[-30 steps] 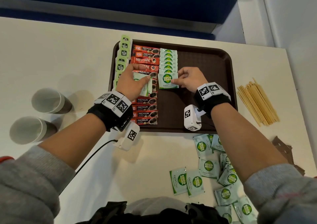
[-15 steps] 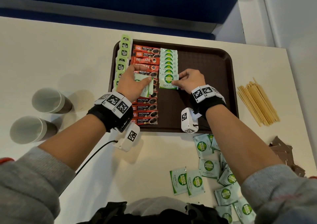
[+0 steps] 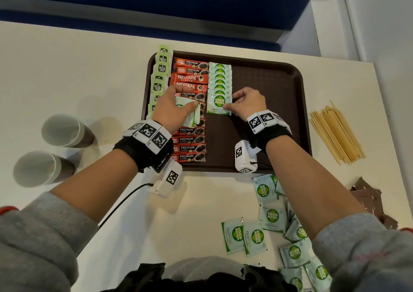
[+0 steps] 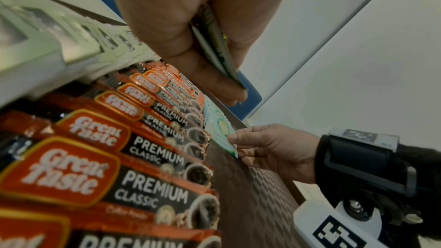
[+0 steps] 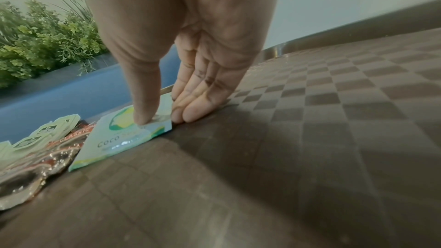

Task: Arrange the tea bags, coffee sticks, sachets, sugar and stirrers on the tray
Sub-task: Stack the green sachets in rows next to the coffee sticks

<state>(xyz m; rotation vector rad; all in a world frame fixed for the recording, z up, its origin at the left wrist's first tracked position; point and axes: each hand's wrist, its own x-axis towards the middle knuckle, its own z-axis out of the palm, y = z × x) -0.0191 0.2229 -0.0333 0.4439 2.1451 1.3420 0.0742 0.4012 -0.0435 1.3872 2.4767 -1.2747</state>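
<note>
A: Head view — right hand [image 3: 247,104] pinches a Coco Sugar sachet [image 3: 218,104] flat on the brown tray [image 3: 268,86], nearest in its row.

B: Left wrist view — left hand [image 4: 190,25], fingers clamped on spare sachets [image 4: 214,48] above coffee sticks [image 4: 133,157].

A: Right wrist view — thumb on top.

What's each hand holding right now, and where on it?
Left hand: a few spare sugar sachets, clamped between thumb and fingers near one end. Right hand: front sachet of the tray row, pinched at its right edge.

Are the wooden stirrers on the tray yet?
No, the wooden stirrers lie in a loose bundle on the table, to the right of the tray.
</note>
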